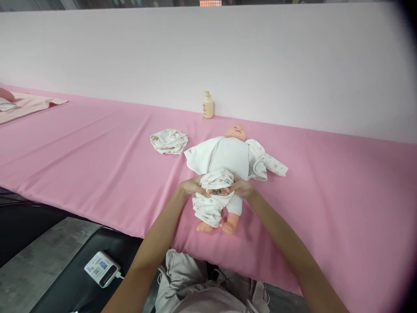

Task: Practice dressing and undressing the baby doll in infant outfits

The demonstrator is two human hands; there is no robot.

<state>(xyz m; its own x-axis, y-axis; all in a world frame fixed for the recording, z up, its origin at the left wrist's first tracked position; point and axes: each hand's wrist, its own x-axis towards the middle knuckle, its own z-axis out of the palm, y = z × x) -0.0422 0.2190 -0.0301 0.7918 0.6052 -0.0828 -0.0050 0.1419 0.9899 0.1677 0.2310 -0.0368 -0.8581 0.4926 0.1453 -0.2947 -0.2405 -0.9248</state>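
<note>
A baby doll [231, 153] lies on its back with its head away from me, its white-clothed body on an opened patterned jacket [275, 165]. Bunched white printed baby pants [208, 211] lie over its lower body, covering most of the leg on the left; both bare feet stick out. My left hand [195, 186] grips the gathered cloth from the left. From the right, my right hand [240, 187] grips the opposite edge, thumb inward. Between my hands the cloth is stretched apart, with fingertips showing in the gap.
A crumpled white printed cloth [169, 141] lies left of the doll. Behind it, a cream pump bottle [208, 105] stands by the white wall. The pink padded table [107, 161] holds a pale towel [32, 104] at far left. A white device [102, 269] with a cable rests on a black chair.
</note>
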